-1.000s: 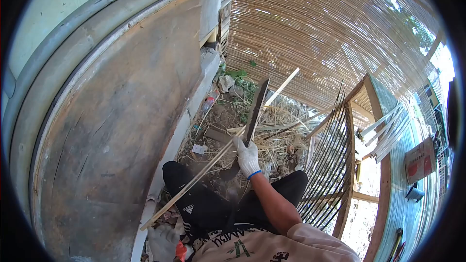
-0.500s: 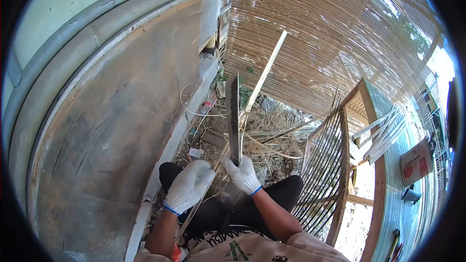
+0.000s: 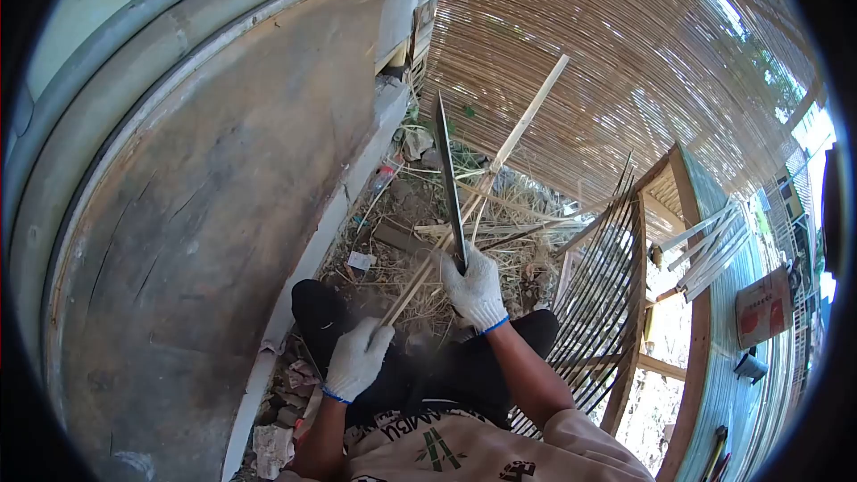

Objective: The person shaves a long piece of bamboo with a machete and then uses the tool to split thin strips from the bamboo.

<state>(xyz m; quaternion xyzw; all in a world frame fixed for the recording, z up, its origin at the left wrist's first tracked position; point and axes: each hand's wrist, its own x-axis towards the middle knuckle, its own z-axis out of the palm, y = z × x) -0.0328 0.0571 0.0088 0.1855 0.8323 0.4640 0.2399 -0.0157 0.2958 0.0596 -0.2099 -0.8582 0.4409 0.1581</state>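
Observation:
My right hand (image 3: 476, 293), in a white knit glove with a blue cuff, is closed round the handle of a machete (image 3: 449, 178). Its long dark blade points away from me and leans slightly left. Lower and to the left, my left hand (image 3: 359, 355), gloved alike, grips the near end of a long pale bamboo strip (image 3: 518, 136). The strip slants up and right, passing behind the blade in this view, and thin slivers spread from its middle. Both hands are above my dark-clad legs (image 3: 411, 384).
Bamboo shavings and scraps (image 3: 527, 254) litter the ground ahead. A large worn wooden board (image 3: 205, 205) stands at left. A slatted bamboo screen (image 3: 607, 62) rises in front. On the right are a dark-slatted frame (image 3: 594, 290), more pale strips (image 3: 714, 250) and a red-and-white box (image 3: 764, 306).
My left hand has moved down, toward my body, with the strip. My right hand has gone up and right, the machete now tilting left. The strip's far end has shifted right.

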